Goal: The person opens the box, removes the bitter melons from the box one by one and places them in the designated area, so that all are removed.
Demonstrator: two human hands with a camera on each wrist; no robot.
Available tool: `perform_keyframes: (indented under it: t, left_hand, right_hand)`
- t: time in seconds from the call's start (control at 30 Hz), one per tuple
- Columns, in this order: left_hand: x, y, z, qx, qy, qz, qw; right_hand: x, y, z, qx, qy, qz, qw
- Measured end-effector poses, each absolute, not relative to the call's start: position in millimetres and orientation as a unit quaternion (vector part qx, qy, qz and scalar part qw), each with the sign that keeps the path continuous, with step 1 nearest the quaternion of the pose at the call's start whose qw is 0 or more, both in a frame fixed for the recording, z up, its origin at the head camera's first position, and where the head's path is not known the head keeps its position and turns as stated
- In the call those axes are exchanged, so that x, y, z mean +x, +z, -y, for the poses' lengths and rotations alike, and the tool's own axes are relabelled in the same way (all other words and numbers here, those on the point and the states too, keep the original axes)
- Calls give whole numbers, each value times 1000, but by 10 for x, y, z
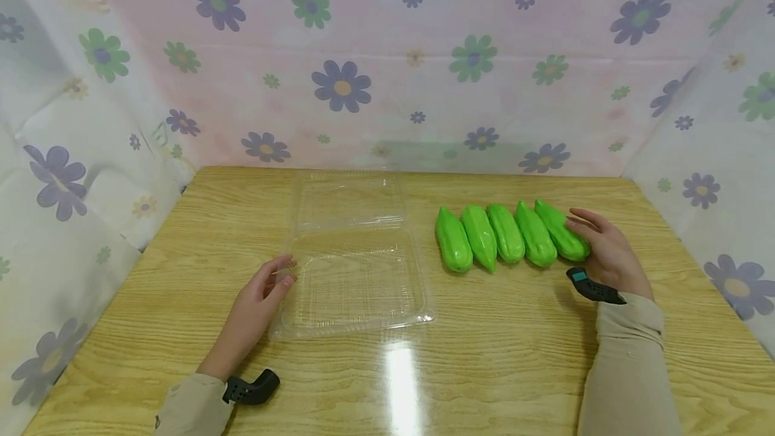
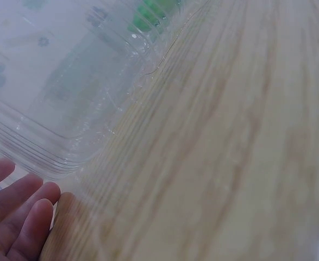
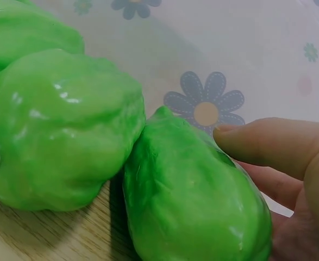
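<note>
Five would be too many to number, so several long, glossy green fruits, each pointed at one end, lie side by side at the right. My right hand is beside the rightmost green fruit. In the right wrist view its thumb lies along that fruit's upper right edge, and other fingers show behind the same side. A clear plastic clamshell box lies unfolded at centre left, its lid toward the back. My left hand stands at the box's left rim, fingers loosely extended; the left wrist view shows the fingertips close beside the wall.
The wooden table carries the box and fruits. A flowered cloth rises behind the table and along both sides. Black bands sit on both wrists, and a bright reflection lies on the front of the tabletop.
</note>
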State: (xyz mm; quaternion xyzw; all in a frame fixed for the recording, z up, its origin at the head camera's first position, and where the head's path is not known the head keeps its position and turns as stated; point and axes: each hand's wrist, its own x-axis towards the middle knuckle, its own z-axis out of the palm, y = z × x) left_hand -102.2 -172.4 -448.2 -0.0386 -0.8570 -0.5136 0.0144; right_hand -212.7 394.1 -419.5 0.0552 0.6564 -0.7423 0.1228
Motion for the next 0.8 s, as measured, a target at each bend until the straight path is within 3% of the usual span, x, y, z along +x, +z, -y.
perform_keyframes:
  t: [0.33,0.8]
  left_hand:
    - [-1010,-4491,1724,-36,-513,858,12]
    - [-1035,-4473,1741,-33,-572,819,26]
  right_hand:
    - [-2113,-4187,-3961,73,-737,-657,137]
    - [-2064,-4201,-3996,33,-773,-615,151]
